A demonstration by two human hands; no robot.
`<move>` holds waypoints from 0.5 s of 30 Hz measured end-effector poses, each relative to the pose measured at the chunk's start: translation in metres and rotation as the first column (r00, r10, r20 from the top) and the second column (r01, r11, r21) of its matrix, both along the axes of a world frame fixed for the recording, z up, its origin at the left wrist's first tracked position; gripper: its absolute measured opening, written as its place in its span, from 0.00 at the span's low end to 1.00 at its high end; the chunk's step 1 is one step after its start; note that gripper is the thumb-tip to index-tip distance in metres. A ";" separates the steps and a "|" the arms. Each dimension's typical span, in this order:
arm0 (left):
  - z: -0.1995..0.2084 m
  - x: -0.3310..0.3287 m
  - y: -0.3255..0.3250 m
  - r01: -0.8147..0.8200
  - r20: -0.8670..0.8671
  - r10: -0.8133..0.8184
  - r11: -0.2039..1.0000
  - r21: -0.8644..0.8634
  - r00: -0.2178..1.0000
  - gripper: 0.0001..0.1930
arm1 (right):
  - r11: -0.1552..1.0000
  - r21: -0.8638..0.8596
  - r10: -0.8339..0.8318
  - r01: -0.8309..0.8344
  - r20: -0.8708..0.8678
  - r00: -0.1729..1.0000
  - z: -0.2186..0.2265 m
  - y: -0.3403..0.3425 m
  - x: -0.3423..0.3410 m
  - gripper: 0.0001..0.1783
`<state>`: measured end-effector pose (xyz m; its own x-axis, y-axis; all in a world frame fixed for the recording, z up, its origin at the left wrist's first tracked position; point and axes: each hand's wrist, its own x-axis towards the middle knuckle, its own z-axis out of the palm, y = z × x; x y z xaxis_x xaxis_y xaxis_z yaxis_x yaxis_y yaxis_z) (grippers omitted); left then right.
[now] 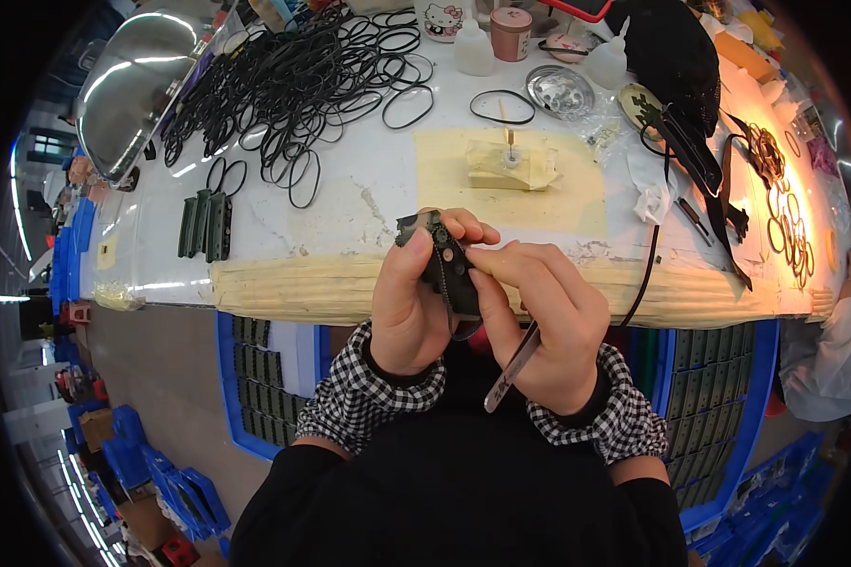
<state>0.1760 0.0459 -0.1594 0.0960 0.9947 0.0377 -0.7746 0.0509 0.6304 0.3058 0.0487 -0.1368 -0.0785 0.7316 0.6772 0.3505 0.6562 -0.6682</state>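
Observation:
My left hand (pixel 407 312) is closed round a dark green toy-like chassis (pixel 454 274) with small round wheels along its side. A thin black rubber loop (pixel 445 295) runs along this part and hangs below it. Close on the right, the fingers of my right hand (pixel 563 326) are pinched at the chassis edge. Metal tweezers (pixel 511 373) lie in that same hand, their blunt end pointing down toward me. What the right fingertips pinch is hidden by the fingers.
A heap of black rubber loops (pixel 293 85) covers the back left, with green chassis pieces (pixel 205 225) before it. A taped block (pixel 501 170) stands mid-table. Blue trays (pixel 232 416) of green parts flank my lap. A black cable (pixel 648 274) crosses the padded edge.

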 end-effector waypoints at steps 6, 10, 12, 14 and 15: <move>-0.004 -0.004 0.001 0.075 0.065 -0.078 0.996 0.044 0.995 0.16 | 1.000 0.007 0.012 -0.013 0.080 0.997 -0.001 -0.002 0.003 0.15; -0.004 -0.007 -0.002 0.085 0.002 -0.085 0.996 -0.024 0.996 0.19 | 0.997 -0.069 0.045 -0.039 0.088 0.995 0.009 -0.006 0.004 0.19; -0.003 -0.006 -0.003 0.085 -0.004 -0.086 0.995 -0.058 0.996 0.20 | 0.995 -0.087 0.055 -0.047 0.097 0.994 0.011 -0.006 0.005 0.20; -0.001 -0.004 -0.003 0.084 0.026 -0.082 0.995 -0.051 0.996 0.21 | 0.993 -0.102 0.063 -0.052 0.105 0.993 0.010 -0.007 0.005 0.20; -0.002 -0.004 -0.004 0.082 0.035 -0.080 0.996 -0.046 0.996 0.21 | 0.992 -0.110 0.066 -0.054 0.108 0.992 0.010 -0.007 0.005 0.20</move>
<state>0.1724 0.0422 -0.1616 0.1760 0.9844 -0.0046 -0.7872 0.1436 0.5998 0.3110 0.0413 -0.1266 -0.1952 0.7907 0.5802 0.3888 0.6055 -0.6944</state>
